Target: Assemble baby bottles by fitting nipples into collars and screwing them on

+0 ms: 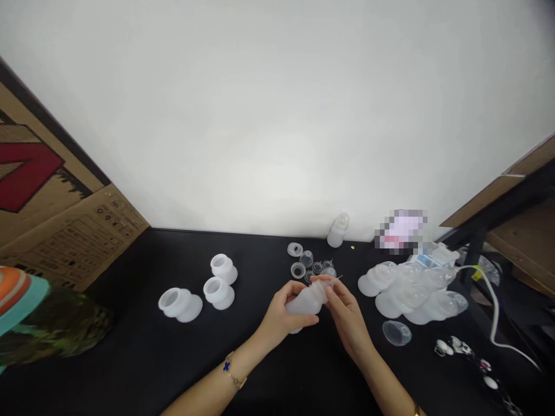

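Plastic; looks light, squeezable; grips bottle [303, 301] round body, likely best hold, with left hand [280, 312], fingers pinching neck [319, 290] with right hand [347, 315].

The left hand [281, 315] wraps the body of a frosted bottle [306, 300], tilted over the black counter [130, 358]; the right hand [347, 318] grips its neck. Relative to that bottle, three open white containers [189, 309] sit left, clear rings and caps [306, 258] just beyond, a lone capped bottle [336, 234] farther beyond, and clustered bottles [389, 305] right.
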The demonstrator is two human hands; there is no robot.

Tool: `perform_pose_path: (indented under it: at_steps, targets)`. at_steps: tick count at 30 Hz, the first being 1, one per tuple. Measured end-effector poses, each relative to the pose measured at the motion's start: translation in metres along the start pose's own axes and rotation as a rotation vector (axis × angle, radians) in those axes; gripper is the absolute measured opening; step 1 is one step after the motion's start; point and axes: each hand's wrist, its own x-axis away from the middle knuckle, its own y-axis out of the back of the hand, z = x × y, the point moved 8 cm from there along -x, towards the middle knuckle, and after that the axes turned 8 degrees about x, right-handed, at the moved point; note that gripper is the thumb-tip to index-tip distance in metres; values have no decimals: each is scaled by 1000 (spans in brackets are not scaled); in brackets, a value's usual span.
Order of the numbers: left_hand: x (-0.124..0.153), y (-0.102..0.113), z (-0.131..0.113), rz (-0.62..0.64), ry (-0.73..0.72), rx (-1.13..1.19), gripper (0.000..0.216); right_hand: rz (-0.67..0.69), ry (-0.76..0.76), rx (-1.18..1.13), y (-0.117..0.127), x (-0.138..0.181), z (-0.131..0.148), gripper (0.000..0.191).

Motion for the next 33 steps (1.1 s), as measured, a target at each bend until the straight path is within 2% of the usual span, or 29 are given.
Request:
perform_pose_path:
  at_steps: [13,24,33]
  targets:
    - [5,-1,-11,-31,-10,-74,51,0,5,44,3,-2,-3,31]
    - [0,-1,-4,-9,8,11,53,13,-47,-28,-2,0,0,37]
    - [0,-2,-9,-4,16,53,53,25,-46,-53,-3,0,0,37]
